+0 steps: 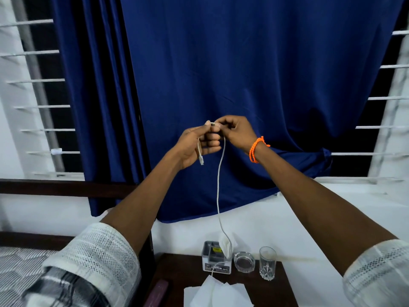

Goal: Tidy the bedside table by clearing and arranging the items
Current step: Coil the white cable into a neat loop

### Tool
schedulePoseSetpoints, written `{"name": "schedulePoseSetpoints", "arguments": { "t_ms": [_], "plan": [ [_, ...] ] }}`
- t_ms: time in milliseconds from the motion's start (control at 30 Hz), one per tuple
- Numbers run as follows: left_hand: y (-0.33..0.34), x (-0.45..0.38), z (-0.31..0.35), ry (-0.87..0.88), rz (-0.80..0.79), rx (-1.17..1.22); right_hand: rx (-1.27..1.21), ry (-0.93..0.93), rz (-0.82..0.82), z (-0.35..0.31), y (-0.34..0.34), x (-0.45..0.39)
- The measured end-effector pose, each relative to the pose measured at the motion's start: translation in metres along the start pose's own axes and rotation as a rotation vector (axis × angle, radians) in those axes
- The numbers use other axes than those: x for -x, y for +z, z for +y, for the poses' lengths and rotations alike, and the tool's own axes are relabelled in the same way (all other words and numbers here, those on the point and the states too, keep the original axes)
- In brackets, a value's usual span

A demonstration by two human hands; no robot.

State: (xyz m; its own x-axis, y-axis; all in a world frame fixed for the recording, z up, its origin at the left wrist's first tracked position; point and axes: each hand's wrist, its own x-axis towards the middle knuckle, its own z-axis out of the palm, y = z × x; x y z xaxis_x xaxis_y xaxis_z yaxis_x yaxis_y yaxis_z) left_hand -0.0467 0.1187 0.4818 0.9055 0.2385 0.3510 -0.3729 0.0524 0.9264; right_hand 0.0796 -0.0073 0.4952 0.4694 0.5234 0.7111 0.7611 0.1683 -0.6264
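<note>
Both hands are raised in front of the blue curtain, holding a thin white cable (219,187). My left hand (199,145) grips a short loop of it, and one plug end dangles below the palm. My right hand (236,131), with an orange bracelet at the wrist, pinches the cable beside the left thumb. The rest of the cable hangs down to the dark wooden bedside table (183,271), passing the white organiser box (215,258) and ending by the white tissues (219,293) at the front.
On the table stand a small round glass ashtray (244,261) and an empty drinking glass (267,263), right of the box. A dark maroon flat object (156,292) lies at the table's left edge. A bed with a striped cover (20,269) is at left; a white wall is behind.
</note>
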Motion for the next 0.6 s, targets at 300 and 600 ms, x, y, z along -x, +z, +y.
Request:
{"name": "schedulePoseSetpoints", "arguments": {
  "t_ms": [300,600],
  "plan": [
    [0.007,0.007,0.009,-0.052,-0.191,0.226,-0.221,0.088,-0.051,-0.003,0.005,0.010],
    [0.017,0.016,0.011,-0.023,-0.272,0.312,-0.416,0.178,-0.075,-0.016,0.009,0.014]
  ]
}}
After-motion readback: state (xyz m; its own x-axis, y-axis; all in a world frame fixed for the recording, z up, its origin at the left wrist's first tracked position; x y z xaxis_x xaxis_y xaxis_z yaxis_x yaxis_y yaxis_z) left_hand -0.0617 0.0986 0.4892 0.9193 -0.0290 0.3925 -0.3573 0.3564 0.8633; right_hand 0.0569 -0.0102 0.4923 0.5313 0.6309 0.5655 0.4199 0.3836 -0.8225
